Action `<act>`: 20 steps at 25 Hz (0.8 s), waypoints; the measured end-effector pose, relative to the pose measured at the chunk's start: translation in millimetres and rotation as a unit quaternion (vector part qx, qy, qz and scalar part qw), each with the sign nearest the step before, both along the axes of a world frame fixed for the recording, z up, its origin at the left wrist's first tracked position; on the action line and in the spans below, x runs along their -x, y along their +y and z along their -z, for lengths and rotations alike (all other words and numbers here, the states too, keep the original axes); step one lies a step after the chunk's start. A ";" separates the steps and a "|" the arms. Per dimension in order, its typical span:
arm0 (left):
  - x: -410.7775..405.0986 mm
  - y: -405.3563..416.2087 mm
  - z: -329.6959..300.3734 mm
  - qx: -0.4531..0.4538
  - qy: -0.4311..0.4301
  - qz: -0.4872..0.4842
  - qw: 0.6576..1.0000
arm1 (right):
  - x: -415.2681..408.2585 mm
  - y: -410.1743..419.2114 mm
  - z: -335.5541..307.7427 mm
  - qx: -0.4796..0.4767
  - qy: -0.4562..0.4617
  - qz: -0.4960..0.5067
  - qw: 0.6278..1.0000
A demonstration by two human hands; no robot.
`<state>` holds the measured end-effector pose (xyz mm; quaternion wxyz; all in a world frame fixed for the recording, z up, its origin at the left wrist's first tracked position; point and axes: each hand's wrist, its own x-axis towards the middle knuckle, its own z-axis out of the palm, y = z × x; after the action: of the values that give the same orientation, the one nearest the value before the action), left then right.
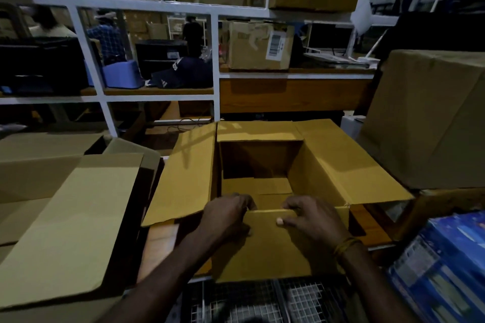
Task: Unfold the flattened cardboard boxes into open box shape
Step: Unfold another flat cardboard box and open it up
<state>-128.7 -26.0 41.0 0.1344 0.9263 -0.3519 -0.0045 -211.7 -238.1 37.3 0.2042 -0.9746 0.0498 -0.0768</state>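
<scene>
Both hands grip the near top edge of an opened cardboard box (262,170), the left hand (226,214) with fingers curled over the rim into the box, the right hand (309,215) with fingers over the rim and thumb pressed on the near flap (265,246). The box sits upright on a wooden table (367,225), its side flaps spread outward. Another cardboard box (60,207) lies just to the left, and a blue carton (443,267) stands at the right.
</scene>
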 end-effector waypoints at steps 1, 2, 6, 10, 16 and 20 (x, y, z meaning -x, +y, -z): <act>-4.0 1.6 -1.7 -0.013 0.019 0.016 1.000 | -3.7 1.9 -3.6 0.001 0.017 -0.010 1.000; -7.4 2.8 -3.8 -0.029 0.032 0.034 0.998 | -8.3 3.6 -4.8 0.005 0.030 -0.011 0.999; -25.4 3.9 -14.8 -0.025 0.163 0.087 0.982 | -28.2 12.1 -3.1 -0.016 0.027 0.056 0.998; -47.4 -2.0 -10.5 0.037 0.263 0.084 0.960 | -48.7 9.5 -2.7 -0.030 0.065 0.072 0.995; -102.5 -35.3 1.7 -0.021 0.201 0.044 0.978 | -106.7 -7.6 1.7 0.000 0.112 0.022 0.993; -146.4 -54.1 9.2 -0.084 0.165 0.003 0.983 | -152.4 -26.8 5.3 0.088 0.149 0.004 0.985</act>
<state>17.7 -80.1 31.9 0.1126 0.9196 -0.3261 -0.1877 -59.3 -264.9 32.1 0.1075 -0.9892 0.0763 0.0648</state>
